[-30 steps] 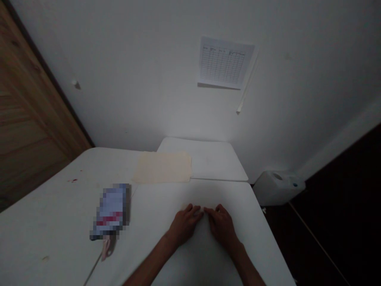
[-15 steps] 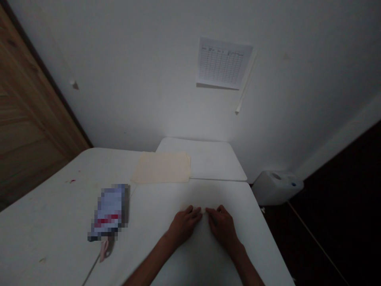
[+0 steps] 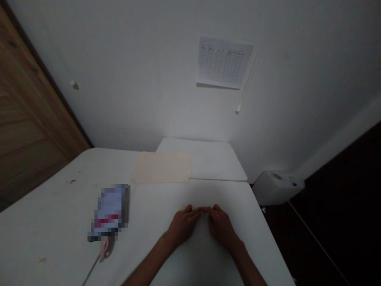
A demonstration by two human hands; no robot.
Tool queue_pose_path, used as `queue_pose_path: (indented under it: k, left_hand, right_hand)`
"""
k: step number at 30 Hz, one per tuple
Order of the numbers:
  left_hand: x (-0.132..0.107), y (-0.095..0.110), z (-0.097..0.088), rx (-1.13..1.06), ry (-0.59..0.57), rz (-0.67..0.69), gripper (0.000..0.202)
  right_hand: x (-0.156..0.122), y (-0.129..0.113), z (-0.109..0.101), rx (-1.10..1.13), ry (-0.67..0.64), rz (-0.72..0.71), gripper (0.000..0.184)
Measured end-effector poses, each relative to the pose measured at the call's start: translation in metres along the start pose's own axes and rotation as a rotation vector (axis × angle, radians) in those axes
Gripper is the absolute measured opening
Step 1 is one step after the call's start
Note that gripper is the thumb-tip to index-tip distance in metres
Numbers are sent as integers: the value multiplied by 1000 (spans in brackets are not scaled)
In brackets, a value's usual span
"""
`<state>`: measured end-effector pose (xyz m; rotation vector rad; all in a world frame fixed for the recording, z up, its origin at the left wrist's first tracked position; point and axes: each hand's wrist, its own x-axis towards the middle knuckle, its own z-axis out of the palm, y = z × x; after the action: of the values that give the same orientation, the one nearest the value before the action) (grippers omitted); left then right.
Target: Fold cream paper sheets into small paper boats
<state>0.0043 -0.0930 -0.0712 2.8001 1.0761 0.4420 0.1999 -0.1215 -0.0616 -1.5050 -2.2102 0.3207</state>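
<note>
Near the front edge of a white folding table [image 3: 44,214], the person's left hand [image 3: 182,226] and right hand [image 3: 220,226] lie palm down, their fingers flat and meeting at the tips. Both hands are open and have hold of nothing. Neither touches any object that can be made out, only the tabletop. Nearest to them, off to the left, lies a flat packet [image 3: 109,210], pale with a red band, too blurred to read. A pink tab [image 3: 104,250] sticks out from its near end. Farther ahead, beyond both hands, a manila folder [image 3: 160,167] lies flat, out of reach of the fingers and apart from the packet. So far, nothing is lifted, opened or moved out of place. A small red stain [image 3: 71,181] marks the tabletop left of the folder. Past the far edge sits a second white table [image 3: 214,159]. Above it, a printed grid chart [image 3: 223,61] hangs on the white wall [image 3: 119,79], with a wooden door [image 3: 26,99] at the left and a white plastic container [image 3: 276,187] on the dark floor [image 3: 336,198] at the right.
</note>
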Motion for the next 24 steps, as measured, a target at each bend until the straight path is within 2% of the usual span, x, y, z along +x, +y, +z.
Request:
queue_pose_path:
  k: [4, 9, 14, 20, 24]
  left_hand:
    - [-1, 0, 1, -23, 24, -39, 30]
    - [-2, -1, 4, -41, 17, -68, 35]
    - [-2, -1, 2, -103, 49, -68, 32]
    - [-1, -3, -13, -246, 103, -127, 23]
    - [-16, -2, -29, -206, 132, -223, 24]
  right_hand:
    - [-2, -2, 0, -40, 18, 47, 46]
    - [-11, 4, 1, -74, 90, 131, 32]
    - [-20, 9, 3, -26, 168, 179, 32]
    - [-14, 12, 9, 123, 271, 198, 26]
    - [-15, 16, 11, 224, 338, 191, 26]
